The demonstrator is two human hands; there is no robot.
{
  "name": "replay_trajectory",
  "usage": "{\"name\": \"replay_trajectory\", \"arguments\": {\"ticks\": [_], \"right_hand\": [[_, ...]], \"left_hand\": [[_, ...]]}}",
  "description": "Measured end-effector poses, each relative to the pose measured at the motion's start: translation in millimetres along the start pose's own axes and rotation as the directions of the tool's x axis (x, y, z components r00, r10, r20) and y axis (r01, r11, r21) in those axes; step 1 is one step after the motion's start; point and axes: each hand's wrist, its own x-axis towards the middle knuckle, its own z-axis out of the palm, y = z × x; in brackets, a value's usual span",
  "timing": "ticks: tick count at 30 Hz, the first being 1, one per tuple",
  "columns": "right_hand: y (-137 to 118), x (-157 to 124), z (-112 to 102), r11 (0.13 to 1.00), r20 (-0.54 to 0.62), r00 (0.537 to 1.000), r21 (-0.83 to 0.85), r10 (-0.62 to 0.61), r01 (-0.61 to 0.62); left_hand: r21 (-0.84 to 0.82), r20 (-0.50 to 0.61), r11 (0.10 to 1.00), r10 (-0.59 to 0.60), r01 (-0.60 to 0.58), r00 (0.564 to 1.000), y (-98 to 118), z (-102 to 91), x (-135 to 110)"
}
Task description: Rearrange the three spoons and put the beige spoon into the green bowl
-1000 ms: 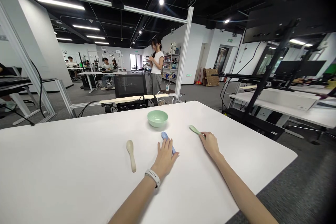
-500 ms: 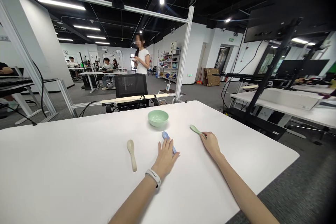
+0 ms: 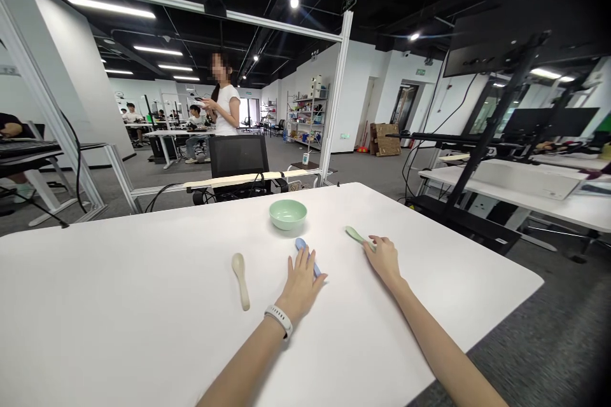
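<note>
On the white table lie several items around my hands. My left hand, with a white band at its wrist, rests over a blue spoon, its fingers spread and covering part of the handle. My right hand is at the handle end of a light green spoon; thumb and fingers stand slightly apart there, and the handle's tip is hidden. A beige spoon lies left of my left hand. Beyond the blue spoon sits an upright green bowl.
An aluminium frame rises behind the table's far edge. Beyond it are a black chair and a standing person. A desk with a black monitor stand is on the right.
The fingers of my right hand have lifted and parted a little at the green spoon. My left hand and the spoons look nearly still. The person behind has moved left.
</note>
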Motion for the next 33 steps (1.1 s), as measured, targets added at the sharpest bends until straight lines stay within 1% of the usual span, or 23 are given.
{"name": "replay_trajectory", "arguments": {"ticks": [2,4,5,7,8,10,12,13,15,17,18,20,22,25,28,33], "right_hand": [[-4.1,-1.2,-1.2,1.0,-0.039,0.999,-0.014,-0.024,0.023],[-11.6,-2.3,-1.9,0.996,-0.053,0.995,0.005,-0.085,0.086],[-17.0,-2.7,-1.7,0.991,-0.044,0.99,0.024,-0.134,0.135],[-31.4,-3.4,-0.1,0.964,0.002,0.966,0.068,-0.257,0.256],[-40.2,-3.6,1.5,0.945,0.034,0.947,0.086,-0.32,0.316],[-59.3,-4.0,6.0,0.908,0.102,0.904,0.105,-0.416,0.406],[-77.3,-4.3,12.0,0.883,0.174,0.866,0.108,-0.468,0.456],[-84.6,-4.7,15.4,0.877,0.21,0.852,0.104,-0.48,0.468],[-94.0,-6.3,22.7,0.877,0.284,0.832,0.089,-0.476,0.471],[-96.2,-9.2,29.9,0.884,0.343,0.82,0.073,-0.457,0.462],[-95.2,-11.0,33.2,0.887,0.361,0.817,0.071,-0.449,0.457],[-91.3,-14.4,38.1,0.891,0.378,0.814,0.076,-0.441,0.448],[-87.5,-16.5,40.0,0.894,0.388,0.812,0.088,-0.436,0.438],[-85.5,-17.0,38.5,0.9,0.429,0.798,0.102,-0.424,0.424],[-85.4,-16.4,37.4,0.905,0.458,0.788,0.099,-0.41,0.414],[-81.9,-16.2,41.8,0.905,0.448,0.792,0.108,-0.414,0.412]], "left_hand": [[0.009,-0.017,1.0,0.007,-0.007,1.0,-4.4,-9.0,-0.3],[0.027,-0.06,1.0,0.014,-0.012,0.998,-16.4,-26.0,-3.8],[0.044,-0.1,0.999,0.013,-0.008,0.995,-26.3,-37.6,-8.0],[0.108,-0.243,0.994,0.001,0.026,0.97,-54.9,-65.3,-23.8],[0.139,-0.324,0.988,-0.016,0.064,0.946,-73.3,-80.3,-36.2],[0.183,-0.427,0.971,-0.061,0.153,0.902,-116.1,-108.8,-69.9],[0.214,-0.508,0.941,-0.121,0.261,0.853,-162.7,-131.2,-111.8],[0.222,-0.536,0.924,-0.152,0.313,0.83,-185.8,-139.0,-133.8],[0.216,-0.557,0.884,-0.237,0.414,0.796,-228.7,-147.4,-175.7],[0.2,-0.531,0.832,-0.351,0.517,0.771,-264.3,-147.7,-210.5],[0.191,-0.518,0.81,-0.396,0.554,0.758,-278.7,-145.9,-224.4],[0.177,-0.499,0.777,-0.458,0.604,0.736,-300.7,-140.1,-244.9],[0.165,-0.493,0.753,-0.496,0.636,0.715,-314.5,-133.8,-256.8],[0.14,-0.453,0.738,-0.545,0.66,0.705,-323.1,-125.7,-263.7],[0.112,-0.41,0.734,-0.581,0.67,0.704,-321.7,-121.1,-264.6],[0.086,-0.371,0.705,-0.634,0.704,0.679,-315.4,-121.0,-265.2]]}}
